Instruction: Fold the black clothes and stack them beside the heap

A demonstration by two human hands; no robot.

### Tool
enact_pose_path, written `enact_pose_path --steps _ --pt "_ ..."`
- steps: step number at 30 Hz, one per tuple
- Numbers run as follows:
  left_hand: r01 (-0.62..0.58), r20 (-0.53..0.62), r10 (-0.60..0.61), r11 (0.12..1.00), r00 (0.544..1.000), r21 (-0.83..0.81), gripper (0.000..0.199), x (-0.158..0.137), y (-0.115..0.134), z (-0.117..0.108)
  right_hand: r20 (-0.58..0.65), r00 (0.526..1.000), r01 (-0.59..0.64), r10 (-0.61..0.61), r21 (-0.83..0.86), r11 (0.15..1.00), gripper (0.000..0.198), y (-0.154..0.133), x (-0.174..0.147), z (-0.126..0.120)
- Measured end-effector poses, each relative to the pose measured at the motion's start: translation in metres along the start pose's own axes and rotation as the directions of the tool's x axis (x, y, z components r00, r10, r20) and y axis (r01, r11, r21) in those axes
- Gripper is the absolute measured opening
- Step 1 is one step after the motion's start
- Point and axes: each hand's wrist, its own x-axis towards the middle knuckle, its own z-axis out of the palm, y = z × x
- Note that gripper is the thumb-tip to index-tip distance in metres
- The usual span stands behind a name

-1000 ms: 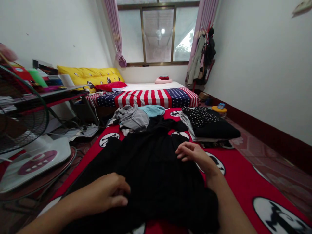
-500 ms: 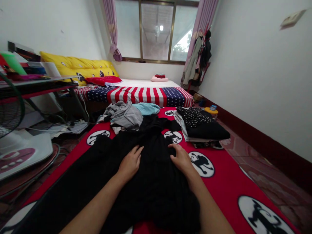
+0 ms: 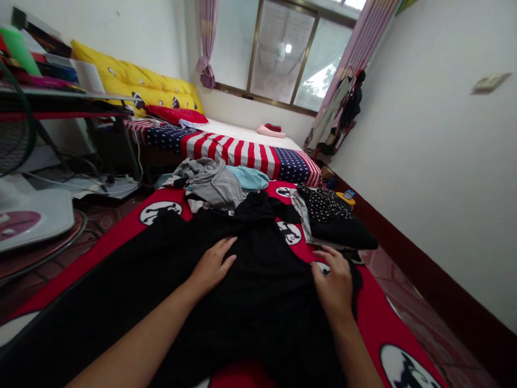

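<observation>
A black garment lies spread over a red blanket with white circles and black figures; its exact kind is unclear. My left hand rests on the middle of the garment, fingers stretched and thumb apart. Near the garment's right edge is my right hand, its fingers slightly bent and spread, with black cloth beneath and beyond it. Past the garment's far end sit a crumpled grey garment and a light blue cloth. To the far right is a stack of folded clothes, a black dotted piece on top.
Behind the blanket stands a bed with a stars-and-stripes cover. On the left are a cluttered desk and a white plastic seat. Clothes hang by the window, and a wall runs along the right.
My right hand has moved right, and the garment's right side now reaches further that way. My left hand stays on the cloth, its thumb further apart. The view has tilted.
</observation>
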Motion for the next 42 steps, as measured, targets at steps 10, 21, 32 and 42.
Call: enact_pose_path --steps 10,21,32,42 --pt "-0.078 -0.207 0.037 0.978 0.978 -0.194 0.023 -0.007 0.012 -0.006 0.436 0.867 0.034 -0.243 0.433 0.901 0.022 -0.050 0.008 0.093" --pt "0.147 -0.334 -0.086 0.976 0.939 0.162 0.046 0.026 -0.074 -0.116 0.342 0.915 -0.019 -0.214 0.566 0.824 0.016 -0.037 0.004 0.102" --pt "0.077 0.051 -0.122 0.842 0.991 0.534 0.013 0.036 -0.094 -0.154 0.350 0.916 -0.045 -0.194 0.571 0.820 0.014 -0.043 0.004 0.099" --pt "0.424 -0.402 -0.213 0.707 0.891 0.566 0.035 0.055 -0.057 -0.155 0.332 0.925 -0.052 -0.186 0.594 0.803 0.012 -0.043 0.002 0.100"
